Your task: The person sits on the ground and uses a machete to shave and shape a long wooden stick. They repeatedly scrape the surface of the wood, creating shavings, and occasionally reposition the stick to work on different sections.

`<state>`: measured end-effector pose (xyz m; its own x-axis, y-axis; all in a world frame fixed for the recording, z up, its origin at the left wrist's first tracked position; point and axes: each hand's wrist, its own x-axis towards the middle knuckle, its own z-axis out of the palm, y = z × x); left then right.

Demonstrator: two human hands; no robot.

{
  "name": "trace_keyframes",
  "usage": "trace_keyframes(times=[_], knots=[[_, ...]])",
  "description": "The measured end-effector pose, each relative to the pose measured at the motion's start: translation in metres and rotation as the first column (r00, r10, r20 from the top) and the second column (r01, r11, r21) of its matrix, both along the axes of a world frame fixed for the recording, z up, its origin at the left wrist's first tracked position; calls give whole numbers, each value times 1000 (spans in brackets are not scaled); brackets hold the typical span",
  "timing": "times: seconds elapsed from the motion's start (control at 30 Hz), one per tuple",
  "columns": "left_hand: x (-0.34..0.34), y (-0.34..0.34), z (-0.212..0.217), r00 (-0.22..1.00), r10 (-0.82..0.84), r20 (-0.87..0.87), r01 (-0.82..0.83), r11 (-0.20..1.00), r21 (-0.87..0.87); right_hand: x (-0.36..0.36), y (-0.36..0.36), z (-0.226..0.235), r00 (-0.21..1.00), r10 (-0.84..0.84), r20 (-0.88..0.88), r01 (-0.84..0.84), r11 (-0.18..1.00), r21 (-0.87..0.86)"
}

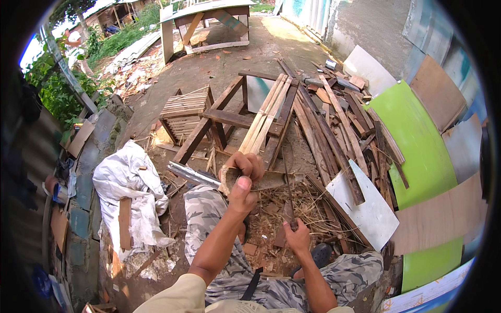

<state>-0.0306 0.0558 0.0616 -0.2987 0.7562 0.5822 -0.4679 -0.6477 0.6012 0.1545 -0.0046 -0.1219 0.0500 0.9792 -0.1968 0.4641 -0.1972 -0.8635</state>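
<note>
My left hand [244, 180] is raised in front of me and gripped around a short, rough piece of wood [263, 181] that points to the right. My right hand [297, 237] is lower, near my knee, closed on the handle of a thin dark blade or tool [287, 195] that runs up toward the wood piece. Wood chips and shavings [276, 206] lie on the ground under both hands. My legs in camouflage trousers [219, 219] frame the spot.
A wooden frame with slats [245, 117] stands ahead, and a heap of long planks [334, 125] lies to its right. Green [417, 141] and white panels [368, 206] lean at right. A white sack [128, 188] lies at left. A wooden table [209, 23] stands far back.
</note>
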Motion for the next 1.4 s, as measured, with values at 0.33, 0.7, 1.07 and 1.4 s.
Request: trace_keyframes(times=[0.33,0.7,1.07,1.4], knots=[[14,30,-22,900,436,-15,-431,894,120,-10,1,-1,997,35,71,-42,994,102],[3,29,-50,987,124,-102,-128,991,-36,-15,1,16,997,30,76,-35,997,64],[27,11,-48,994,77,-78,-81,996,-45,9,2,-41,995,-54,86,52,998,28],[23,15,-48,998,52,-19,-53,998,-36,13,17,-82,991,-72,109,83,992,-92]])
